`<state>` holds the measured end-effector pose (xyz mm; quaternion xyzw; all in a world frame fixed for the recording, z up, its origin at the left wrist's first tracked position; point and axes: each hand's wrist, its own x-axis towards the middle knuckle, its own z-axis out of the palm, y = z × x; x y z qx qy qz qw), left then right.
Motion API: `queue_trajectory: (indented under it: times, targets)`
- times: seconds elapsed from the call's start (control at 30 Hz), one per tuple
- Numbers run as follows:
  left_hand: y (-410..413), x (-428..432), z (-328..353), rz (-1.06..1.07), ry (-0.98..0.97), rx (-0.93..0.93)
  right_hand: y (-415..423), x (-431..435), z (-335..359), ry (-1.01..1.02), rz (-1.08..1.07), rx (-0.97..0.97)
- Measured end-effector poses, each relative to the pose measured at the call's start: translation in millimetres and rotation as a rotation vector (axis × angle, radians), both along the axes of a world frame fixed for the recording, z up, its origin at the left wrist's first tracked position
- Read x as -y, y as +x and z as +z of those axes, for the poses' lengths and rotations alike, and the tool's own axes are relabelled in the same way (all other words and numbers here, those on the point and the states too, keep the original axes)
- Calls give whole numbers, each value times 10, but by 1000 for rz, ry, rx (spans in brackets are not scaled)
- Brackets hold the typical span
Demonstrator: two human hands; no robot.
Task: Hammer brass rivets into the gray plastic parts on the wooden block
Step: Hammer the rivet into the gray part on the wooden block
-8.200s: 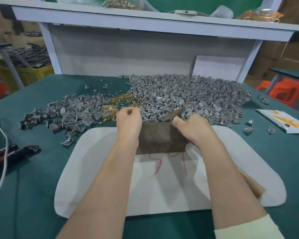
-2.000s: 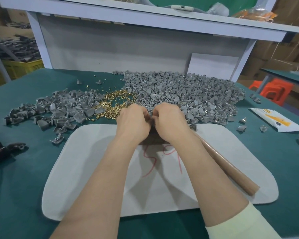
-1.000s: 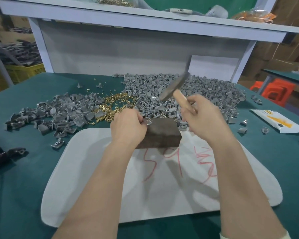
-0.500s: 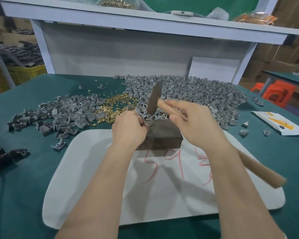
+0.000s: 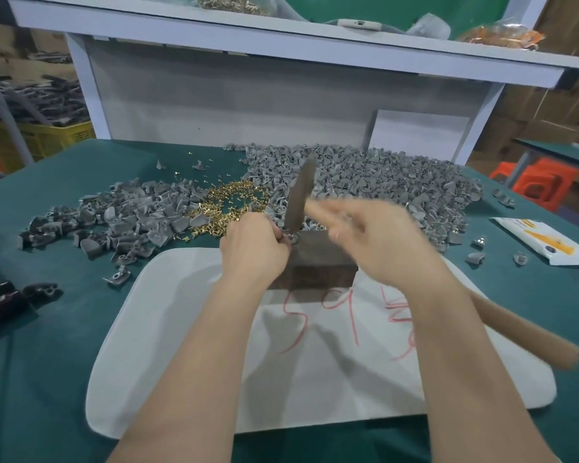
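Note:
A dark wooden block point(image 5: 318, 262) stands on a white mat point(image 5: 181, 362) in front of me. My left hand point(image 5: 253, 248) pinches a small gray plastic part point(image 5: 293, 236) at the block's top left corner. My right hand point(image 5: 378, 240), blurred by motion, grips a hammer by its wooden handle point(image 5: 528, 332). The hammer's dark metal head point(image 5: 300, 198) points down just above the part. Loose brass rivets point(image 5: 231, 205) lie behind the block. A big heap of gray parts point(image 5: 381, 185) lies behind and to the right, and a smaller heap of gray parts point(image 5: 121, 218) to the left.
The mat lies on a green table point(image 5: 30, 379) and bears red writing point(image 5: 348, 312). Dark pliers point(image 5: 10, 297) and a white cord lie at the left edge. A printed packet point(image 5: 545, 242) and stray parts lie at the right. A white shelf frame point(image 5: 281, 105) stands behind the heaps.
My right hand has swung the hammer from a raised position down toward the part on the block. My left hand has stayed at the block's corner, holding the part.

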<state>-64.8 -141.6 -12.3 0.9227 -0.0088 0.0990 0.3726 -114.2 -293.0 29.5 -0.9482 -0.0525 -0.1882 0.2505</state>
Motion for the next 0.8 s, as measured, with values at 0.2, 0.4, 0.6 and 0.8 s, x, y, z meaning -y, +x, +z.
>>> queue_trajectory:
  times: [0.2, 0.4, 0.6, 0.8]
  targets:
    - [0, -6, 13, -4, 1, 10, -10, -12, 13, 16, -56, 78]
    - [-22, 1, 9, 4, 7, -8, 28, 47, -50, -81, -37, -144]
    - [-15, -2, 35, -1, 16, -17, 148, 52, -89, 139, -115, 74]
    - [-24, 1, 42, -9, 31, -16, 340, 344, -375, 143, -414, -204]
